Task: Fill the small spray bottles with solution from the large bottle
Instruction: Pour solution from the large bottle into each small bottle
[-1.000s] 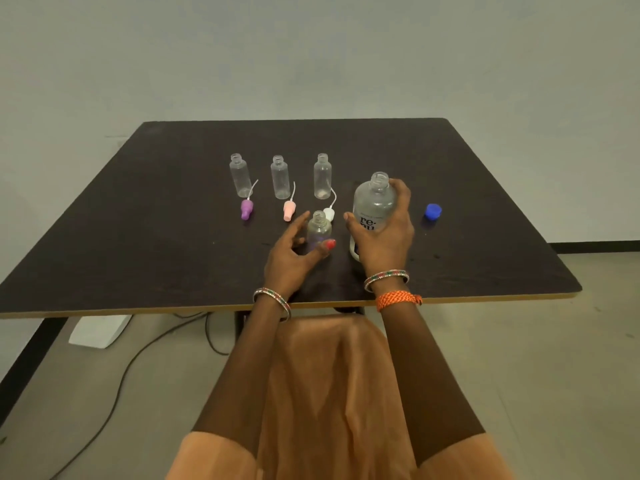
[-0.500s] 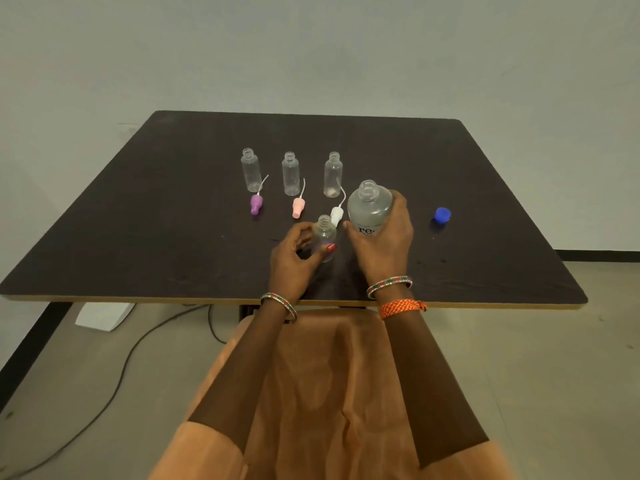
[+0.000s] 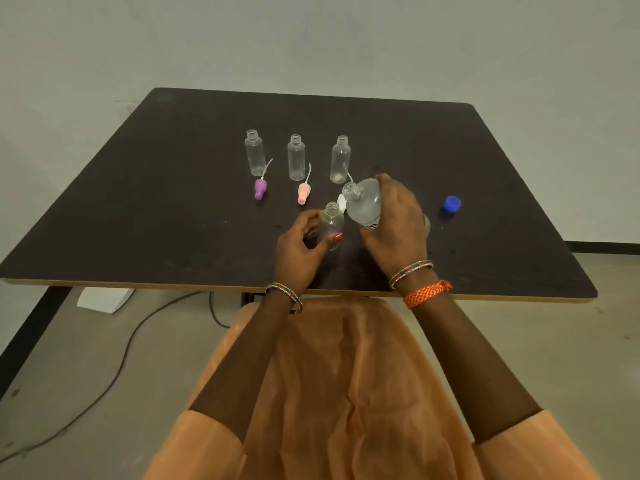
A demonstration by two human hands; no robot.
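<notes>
My right hand [image 3: 394, 226] grips the large clear bottle [image 3: 363, 204], uncapped and tilted left, its mouth just above and right of a small clear bottle [image 3: 331, 223]. My left hand [image 3: 298, 251] holds that small open bottle upright on the dark table [image 3: 138, 202], thumb across its front. Three more small open bottles stand in a row behind: left [image 3: 255, 157], middle [image 3: 296, 162], right [image 3: 340, 159]. Spray tops lie in front of them: purple [image 3: 259, 189], pink [image 3: 303, 194], and a white one [image 3: 341, 203] mostly hidden behind the large bottle.
The large bottle's blue cap [image 3: 452, 204] lies on the table to the right of my right hand. A black cable [image 3: 114, 368] runs over the floor under the table's near edge, by a white block [image 3: 104, 299].
My right hand lifted the large bottle off the table and tipped its neck left toward the small bottle. My left hand closed round the small bottle.
</notes>
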